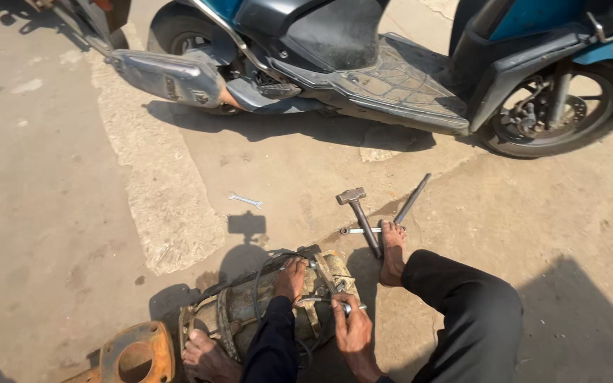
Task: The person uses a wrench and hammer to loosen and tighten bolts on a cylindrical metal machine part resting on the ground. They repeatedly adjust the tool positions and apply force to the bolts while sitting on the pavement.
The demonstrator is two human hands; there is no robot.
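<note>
An old grey electric motor [239, 312] with rusty straps and a black cable lies on the ground between my legs. My left hand [291, 278] rests on its top near the far end, fingers together by the cable; I cannot tell whether it grips anything. At the motor's right side, my right hand [353, 332] is closed around a slim metal spanner [349, 307] whose head sits at the casing. My bare left foot [207, 359] braces the motor's near end, and my right foot [392, 254] is planted beside it.
A hammer [360, 217], a dark metal rod [411, 200] and a spanner [357, 230] lie by my right foot. A small spanner [245, 201] lies further out. An orange flanged casting [135, 357] sits at bottom left. A blue scooter [406, 64] is parked across the back.
</note>
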